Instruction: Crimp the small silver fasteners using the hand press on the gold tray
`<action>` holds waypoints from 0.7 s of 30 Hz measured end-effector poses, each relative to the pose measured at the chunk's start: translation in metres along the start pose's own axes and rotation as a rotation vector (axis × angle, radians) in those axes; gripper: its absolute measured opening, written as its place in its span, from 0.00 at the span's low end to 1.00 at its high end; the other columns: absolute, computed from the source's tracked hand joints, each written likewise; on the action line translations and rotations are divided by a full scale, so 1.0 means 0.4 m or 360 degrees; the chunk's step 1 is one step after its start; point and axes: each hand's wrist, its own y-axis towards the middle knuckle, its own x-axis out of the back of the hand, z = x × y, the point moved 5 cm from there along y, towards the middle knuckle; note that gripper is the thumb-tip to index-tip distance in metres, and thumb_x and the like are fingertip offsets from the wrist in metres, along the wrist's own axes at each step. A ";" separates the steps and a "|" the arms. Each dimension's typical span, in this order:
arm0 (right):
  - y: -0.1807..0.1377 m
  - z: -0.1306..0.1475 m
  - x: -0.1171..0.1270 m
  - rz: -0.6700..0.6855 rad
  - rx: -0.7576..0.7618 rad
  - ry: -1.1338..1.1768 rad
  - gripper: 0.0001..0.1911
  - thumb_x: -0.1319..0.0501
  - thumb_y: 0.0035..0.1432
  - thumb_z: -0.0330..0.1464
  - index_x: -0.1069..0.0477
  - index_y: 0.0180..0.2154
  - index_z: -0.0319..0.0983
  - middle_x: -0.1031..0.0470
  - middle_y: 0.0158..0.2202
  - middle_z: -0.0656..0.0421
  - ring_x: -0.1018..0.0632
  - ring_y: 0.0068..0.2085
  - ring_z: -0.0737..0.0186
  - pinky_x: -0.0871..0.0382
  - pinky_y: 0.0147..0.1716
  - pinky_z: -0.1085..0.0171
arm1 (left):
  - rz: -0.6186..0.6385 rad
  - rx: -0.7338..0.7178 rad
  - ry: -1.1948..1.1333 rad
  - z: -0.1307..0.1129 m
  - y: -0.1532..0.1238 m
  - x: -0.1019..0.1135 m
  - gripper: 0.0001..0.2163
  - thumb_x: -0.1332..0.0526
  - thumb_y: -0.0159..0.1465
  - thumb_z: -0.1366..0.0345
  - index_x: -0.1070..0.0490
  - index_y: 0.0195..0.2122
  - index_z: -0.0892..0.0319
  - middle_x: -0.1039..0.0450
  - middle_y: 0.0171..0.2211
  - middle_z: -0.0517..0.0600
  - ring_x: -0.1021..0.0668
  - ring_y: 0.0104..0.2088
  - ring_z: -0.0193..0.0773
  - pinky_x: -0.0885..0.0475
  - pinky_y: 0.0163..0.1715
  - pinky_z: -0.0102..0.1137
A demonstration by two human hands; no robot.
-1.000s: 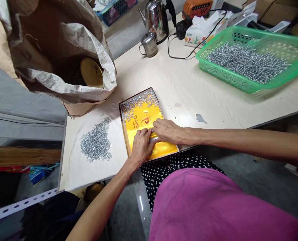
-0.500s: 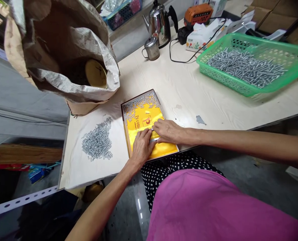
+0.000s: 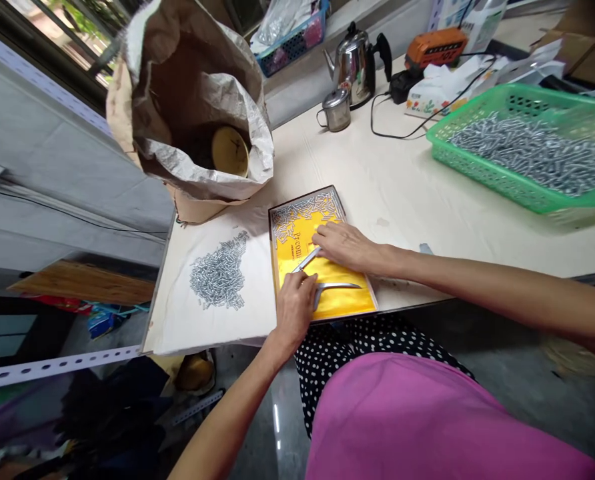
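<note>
My left hand (image 3: 296, 303) is closed around a slim silver metal tool (image 3: 340, 285) over a yellow sheet (image 3: 345, 301) with red print. One arm of the tool tapers to a point on the right. A second silver strip slants up to the fingertips of my right hand (image 3: 345, 245); whether both belong to one tool is unclear. My right fingers are pinched together low over the sheet, and what they hold is hidden. The sheet lies in a shallow dark-rimmed tray (image 3: 272, 267), with many small metal pins (image 3: 305, 208) along its far end.
Left of the tray is a heap of metal pins (image 3: 220, 273) on white cloth. A large paper sack (image 3: 187, 193) stands behind it. At the right, a green basket (image 3: 482, 177) holds more pins. A metal cup (image 3: 336, 113), a kettle (image 3: 355, 67) and an orange battery (image 3: 435, 48) stand farther back.
My hands have moved apart; the right one went farther up the sheet. More of the silver metal now shows between them. The view has shifted left.
</note>
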 end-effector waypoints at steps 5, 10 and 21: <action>-0.118 0.080 -0.046 0.0107 0.0194 0.0220 0.12 0.39 0.67 0.42 0.31 0.39 0.40 0.26 0.39 0.53 0.28 0.39 0.54 0.39 0.38 0.58 | -0.0306 0.0706 0.0418 0.236 -0.076 0.118 0.10 0.44 0.71 0.66 0.22 0.42 0.58 0.25 0.40 0.56 0.26 0.44 0.50 0.30 0.45 0.40; -0.101 0.068 -0.087 0.0219 0.0103 0.0261 0.07 0.48 0.69 0.27 0.34 0.37 0.41 0.27 0.37 0.55 0.28 0.35 0.58 0.40 0.33 0.61 | -0.0071 0.0893 0.0673 0.377 -0.100 0.143 0.12 0.45 0.71 0.66 0.20 0.43 0.59 0.25 0.41 0.58 0.28 0.46 0.53 0.32 0.46 0.41; -0.107 0.041 0.053 -0.0143 -0.0010 0.0000 0.11 0.53 0.71 0.25 0.34 0.39 0.40 0.28 0.36 0.54 0.30 0.33 0.58 0.41 0.31 0.60 | 0.0522 0.0519 0.0879 0.418 -0.015 0.110 0.12 0.47 0.69 0.73 0.22 0.38 0.62 0.27 0.41 0.61 0.29 0.48 0.54 0.33 0.41 0.39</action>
